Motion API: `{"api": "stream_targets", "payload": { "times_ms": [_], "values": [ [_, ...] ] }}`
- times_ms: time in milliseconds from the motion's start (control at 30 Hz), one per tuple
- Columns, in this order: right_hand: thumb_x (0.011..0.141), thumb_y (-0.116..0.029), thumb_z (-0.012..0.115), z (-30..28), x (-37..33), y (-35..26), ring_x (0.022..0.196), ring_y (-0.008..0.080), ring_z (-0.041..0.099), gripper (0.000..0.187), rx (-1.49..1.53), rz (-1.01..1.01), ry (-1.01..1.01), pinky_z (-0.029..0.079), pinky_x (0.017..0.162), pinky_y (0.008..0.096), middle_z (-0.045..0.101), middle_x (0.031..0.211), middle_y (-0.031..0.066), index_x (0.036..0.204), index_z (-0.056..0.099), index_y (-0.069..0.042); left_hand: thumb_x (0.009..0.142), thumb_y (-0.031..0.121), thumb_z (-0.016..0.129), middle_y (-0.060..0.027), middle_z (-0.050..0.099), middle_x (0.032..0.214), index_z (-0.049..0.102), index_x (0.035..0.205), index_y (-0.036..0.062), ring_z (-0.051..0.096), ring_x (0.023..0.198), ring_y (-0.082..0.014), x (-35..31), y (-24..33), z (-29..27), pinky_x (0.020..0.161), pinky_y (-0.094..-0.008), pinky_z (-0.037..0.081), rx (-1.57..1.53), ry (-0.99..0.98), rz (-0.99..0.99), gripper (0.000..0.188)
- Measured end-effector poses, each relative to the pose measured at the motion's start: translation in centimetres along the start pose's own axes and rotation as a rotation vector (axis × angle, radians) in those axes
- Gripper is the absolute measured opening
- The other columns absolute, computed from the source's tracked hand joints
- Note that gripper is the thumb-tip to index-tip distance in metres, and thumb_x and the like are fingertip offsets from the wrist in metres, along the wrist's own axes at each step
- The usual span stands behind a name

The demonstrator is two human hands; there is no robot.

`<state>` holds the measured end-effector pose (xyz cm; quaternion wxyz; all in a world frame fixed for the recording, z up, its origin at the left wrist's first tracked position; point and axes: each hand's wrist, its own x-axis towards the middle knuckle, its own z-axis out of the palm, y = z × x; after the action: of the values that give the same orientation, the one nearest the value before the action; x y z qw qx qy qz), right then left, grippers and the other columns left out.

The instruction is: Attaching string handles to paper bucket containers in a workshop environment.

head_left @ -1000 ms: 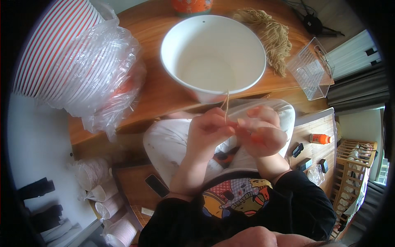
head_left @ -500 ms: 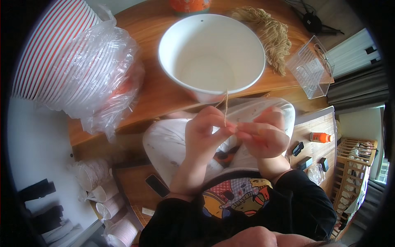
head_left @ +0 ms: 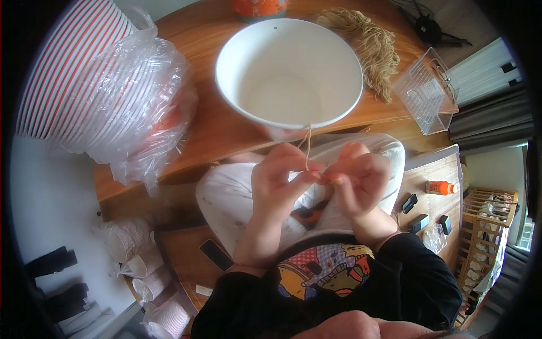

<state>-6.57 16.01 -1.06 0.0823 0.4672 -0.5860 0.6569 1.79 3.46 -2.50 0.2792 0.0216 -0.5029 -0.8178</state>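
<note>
A large white paper bucket (head_left: 237, 79) stands upright on the wooden table's near edge. Tan twine (head_left: 308, 148) hangs from its near rim down to my hands. My left hand (head_left: 280, 179) pinches the twine between thumb and index finger. Fingertip to fingertip with it, my right hand (head_left: 361, 176) is also closed in a pinch, thumb against the fingers. Whatever lies between the right fingertips is too small to make out. Both hands are above my lap, just in front of the bucket.
On the table's left lies a tall stack of nested buckets (head_left: 73, 73) partly in clear plastic. A bundle of twine (head_left: 378, 53), a clear plastic rack (head_left: 423, 93) and an orange container (head_left: 259, 8) are also there. Behind, a phone (head_left: 215, 255) and an orange bottle (head_left: 440, 187) rest on wooden surfaces.
My right hand has rolled, so its thumb now shows in front and the fingers turn upward. The left hand has barely shifted and keeps its pinch on the twine.
</note>
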Motion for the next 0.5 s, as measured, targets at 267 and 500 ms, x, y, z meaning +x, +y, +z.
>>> {"api": "stream_targets", "payload": {
  "times_ms": [267,500],
  "values": [
    [0.089,0.003,0.061,0.2,-0.4,0.3,0.072,0.0156,0.059,0.033,0.138,0.059,-0.042,0.040,0.074,0.0294,0.067,0.081,0.0111,0.109,0.035,-0.004,0.080,-0.003,0.072,-0.0091,0.063,0.088,0.069,0.093,-0.0059,0.063,0.079,-0.0152,-0.1,0.3,-0.1,0.072,-0.0251,0.051,-0.036,-0.026,-0.041,0.013],
    [0.089,0.006,0.061,0.7,-0.6,0.0,0.074,0.0173,0.059,0.034,0.233,0.159,0.006,0.046,0.068,0.0245,0.062,0.085,0.0142,0.109,0.035,-0.002,0.081,-0.005,0.071,-0.0100,0.066,0.089,0.068,0.093,-0.0058,0.065,0.080,-0.0153,-0.3,0.5,0.1,0.074,-0.0256,0.052,-0.118,0.022,-0.113,0.013]
  ]
}}
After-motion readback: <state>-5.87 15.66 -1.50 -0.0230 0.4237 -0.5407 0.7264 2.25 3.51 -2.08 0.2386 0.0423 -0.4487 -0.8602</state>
